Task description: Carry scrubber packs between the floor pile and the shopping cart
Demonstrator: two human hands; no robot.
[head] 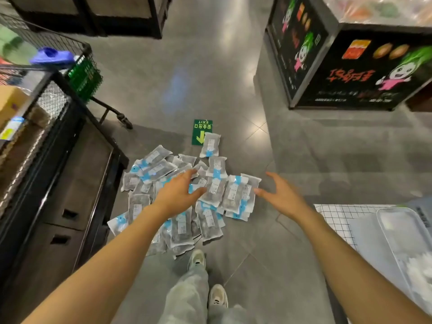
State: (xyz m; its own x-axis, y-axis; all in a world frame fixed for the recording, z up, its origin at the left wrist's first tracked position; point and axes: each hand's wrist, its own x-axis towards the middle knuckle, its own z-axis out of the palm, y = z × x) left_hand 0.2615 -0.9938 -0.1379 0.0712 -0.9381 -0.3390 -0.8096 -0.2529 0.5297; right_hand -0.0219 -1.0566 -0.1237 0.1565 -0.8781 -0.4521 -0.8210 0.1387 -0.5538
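— Dozens of clear plastic food packets with pale blue and white labels point(210, 190) lie heaped on the grey tiled floor point(233, 90), don't they?

— Yes, a loose pile just ahead of the person's 2 pale sneakers point(197, 259), beside the black metal shelving unit point(70, 160). 1 packet rests on the edge of the green EXIT floor sticker point(198, 132).

— And the room around it?

— A shop aisle. The black display stand with cartoon prints point(350, 66) is far right, well apart from the pile. A black wire cart point(58, 47) carrying a green basket point(85, 76) stands behind the shelving. A clear plastic tub point(402, 242) sits on a white checked sheet point(332, 213) at the near right.

— The hands?

— 2 bare arms stretch forward and down. The left hand point(178, 192) is spread, fingers relaxed and nearly straight over the middle of the heap; contact I cannot tell, but it grips nothing. The right hand point(278, 192) is also spread wide, thumb out, fingertips point(258, 191) just at the right edge of the pile, holding nothing.
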